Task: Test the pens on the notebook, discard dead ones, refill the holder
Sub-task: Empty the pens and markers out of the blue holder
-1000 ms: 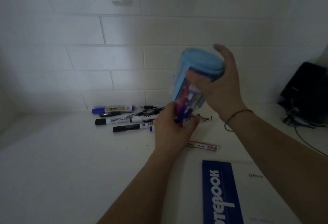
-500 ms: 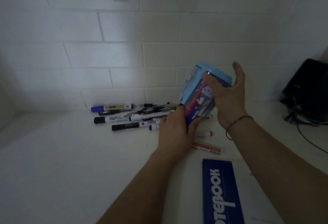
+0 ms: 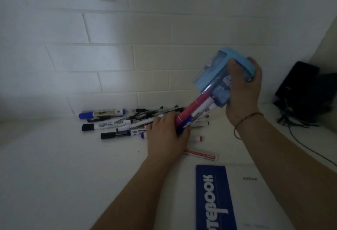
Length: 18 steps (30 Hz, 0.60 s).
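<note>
We grip tipped blue holder (image 3: 221, 76) right hand (image 3: 243, 91); left hand (image 3: 167, 135) clasps marker bundle (image 3: 193, 113); draw out low over worktop (image 3: 54, 166).

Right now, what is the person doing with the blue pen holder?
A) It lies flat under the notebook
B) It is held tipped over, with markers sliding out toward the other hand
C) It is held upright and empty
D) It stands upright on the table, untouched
B: the right hand grips the blue pen holder tilted mouth-down above the table, and the left hand holds the markers poking out of it.
</note>
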Available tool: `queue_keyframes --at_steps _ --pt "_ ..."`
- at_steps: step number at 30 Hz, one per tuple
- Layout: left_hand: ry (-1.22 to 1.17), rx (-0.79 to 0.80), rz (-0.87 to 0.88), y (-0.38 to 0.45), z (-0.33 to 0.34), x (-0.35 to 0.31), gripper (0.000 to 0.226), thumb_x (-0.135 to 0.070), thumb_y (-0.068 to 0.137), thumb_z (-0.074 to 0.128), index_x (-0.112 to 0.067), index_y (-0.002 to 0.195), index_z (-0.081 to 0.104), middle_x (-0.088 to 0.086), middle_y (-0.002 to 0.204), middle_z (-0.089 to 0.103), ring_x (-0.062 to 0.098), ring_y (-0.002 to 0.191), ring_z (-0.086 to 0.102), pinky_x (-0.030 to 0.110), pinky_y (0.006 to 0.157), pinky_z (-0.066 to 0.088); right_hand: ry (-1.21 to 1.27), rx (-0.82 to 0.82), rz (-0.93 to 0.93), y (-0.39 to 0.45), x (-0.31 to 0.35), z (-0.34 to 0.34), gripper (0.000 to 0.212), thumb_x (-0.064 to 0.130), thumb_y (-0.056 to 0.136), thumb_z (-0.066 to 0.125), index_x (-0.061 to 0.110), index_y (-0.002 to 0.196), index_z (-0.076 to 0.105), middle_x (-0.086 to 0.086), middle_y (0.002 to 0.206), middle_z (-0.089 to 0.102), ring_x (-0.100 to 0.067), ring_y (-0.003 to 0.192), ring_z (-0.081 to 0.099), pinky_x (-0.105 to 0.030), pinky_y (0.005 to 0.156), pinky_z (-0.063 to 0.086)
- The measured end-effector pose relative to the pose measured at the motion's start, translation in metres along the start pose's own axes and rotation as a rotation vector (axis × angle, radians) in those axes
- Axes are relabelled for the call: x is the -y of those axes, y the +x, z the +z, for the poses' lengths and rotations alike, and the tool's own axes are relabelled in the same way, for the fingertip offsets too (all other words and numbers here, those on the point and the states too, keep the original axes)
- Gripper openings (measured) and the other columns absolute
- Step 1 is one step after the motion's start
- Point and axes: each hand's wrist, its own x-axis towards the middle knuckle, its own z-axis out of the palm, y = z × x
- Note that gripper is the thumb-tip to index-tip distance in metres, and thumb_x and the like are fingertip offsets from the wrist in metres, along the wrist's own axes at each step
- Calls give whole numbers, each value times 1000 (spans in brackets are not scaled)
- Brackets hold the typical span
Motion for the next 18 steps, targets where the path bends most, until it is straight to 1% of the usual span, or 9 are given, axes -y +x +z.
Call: queue_keyframes --at_steps 3,5,7,8,9,11,14,16,18 --pt "74 8 9 1 0 0 49 -46 76 63 -33 122 51 -11 117 59 17 112 49 39 96 36 -41 -49 -94 10 3 -7 78 33 68 82 16 132 41 -6 129 50 -10 104 60 -19 76 54" --pt "106 53 19 0 -2 -2 62 -45 71 58 -33 131 45 -10 128 54 18 122 44 42 104 29 -140 -34 -158 11 8 -10 66 29 71 81 17 125 46 -8 128 52 -13 106 60 -22 80 55" --pt "116 84 33 -2 -5 -5 72 -42 68 53 -32 138 40 -8 136 50 19 129 39 44 110 22 -95 -95 -142 12 10 -17 57 32 70 81 19 116 51 -7 122 57 -11 100 63 -24 76 55" --pt "119 87 45 -3 -6 -5 74 -41 67 52 -32 139 39 -7 138 48 20 132 37 45 112 20 -2 -139 -89 12 12 -21 58 38 67 82 19 114 53 -5 119 60 -11 97 65 -27 75 56" --pt "125 83 62 -3 -7 -6 75 -39 66 52 -31 140 40 -6 139 47 21 133 35 45 112 18 101 -176 8 11 14 -25 70 45 60 85 17 116 55 -5 117 63 -14 97 66 -33 75 57" --pt "123 76 112 -4 -9 -9 75 -39 65 52 -31 139 42 -5 141 46 21 133 34 45 113 18 194 -139 318 5 20 -34 91 58 49 84 15 124 56 -9 119 65 -24 102 66 -46 82 56" --pt "55 85 233 -8 -9 -16 75 -44 66 51 -30 139 42 -7 140 46 17 132 33 43 115 18 155 -42 623 -19 21 -55 51 55 79 64 14 108 64 -10 99 74 -27 95 67 -47 83 56" --pt "66 72 352 -12 -8 -22 67 -45 69 55 -30 134 48 -8 135 51 16 128 37 47 114 22 161 -39 704 -35 22 -70 46 55 83 60 13 100 66 -11 91 75 -27 91 67 -47 84 55" --pt "47 43 463 -14 -8 -28 50 -41 75 60 -27 123 57 -8 125 57 16 121 44 44 109 30 188 -7 727 -46 31 -86 49 57 83 57 13 104 67 -11 96 74 -27 89 68 -49 81 56"
